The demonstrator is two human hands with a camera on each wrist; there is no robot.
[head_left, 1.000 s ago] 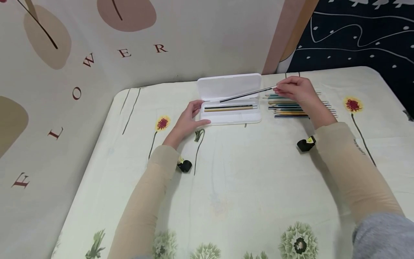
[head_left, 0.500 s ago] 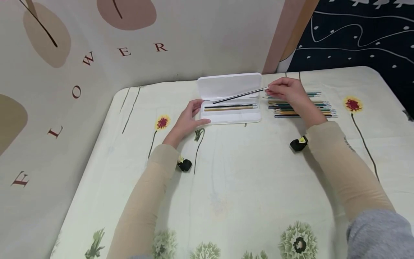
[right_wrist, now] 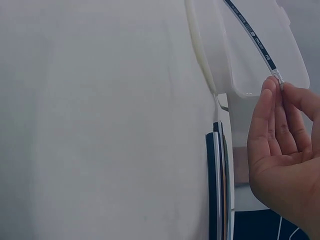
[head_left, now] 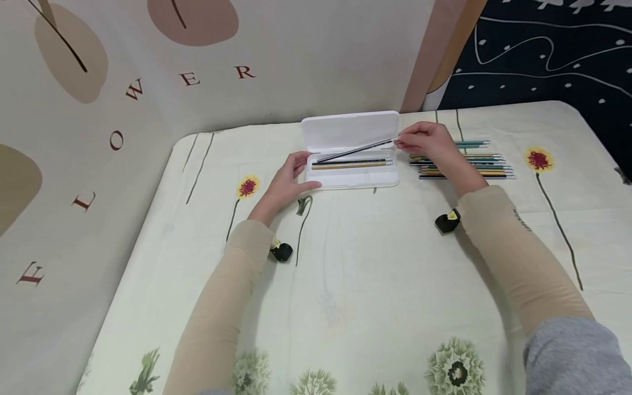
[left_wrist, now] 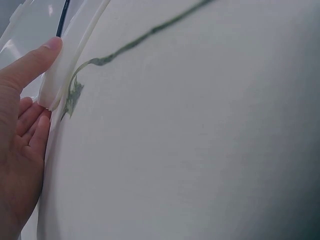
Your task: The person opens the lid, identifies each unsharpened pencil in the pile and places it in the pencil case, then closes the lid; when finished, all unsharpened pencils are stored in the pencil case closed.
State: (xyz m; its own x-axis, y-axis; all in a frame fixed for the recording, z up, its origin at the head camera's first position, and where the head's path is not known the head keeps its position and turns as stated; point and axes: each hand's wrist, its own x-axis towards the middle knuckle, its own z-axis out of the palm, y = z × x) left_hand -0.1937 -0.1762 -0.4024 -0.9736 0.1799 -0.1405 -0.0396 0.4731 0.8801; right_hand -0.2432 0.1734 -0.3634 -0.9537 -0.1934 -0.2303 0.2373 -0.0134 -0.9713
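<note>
A white pencil case lies open at the back of the table, its lid tilted up against the wall side. Inside, a dark pencil and a yellow one lie side by side. My left hand grips the case's left end; in the left wrist view the thumb is over it and fingers curl at the edge. My right hand pinches a dark striped pencil by its silver end, as the right wrist view also shows. That pencil slants over the case, its other end low near the left side.
Right of the case lies a pile of pencils in several colours, with a few green ones a little apart behind. The flower-printed tablecloth covers the table. A pale wall covering rises just behind it.
My right hand has moved left and slightly down with the dark pencil, from over the pile to the case's right end. My left hand has stayed on the case.
</note>
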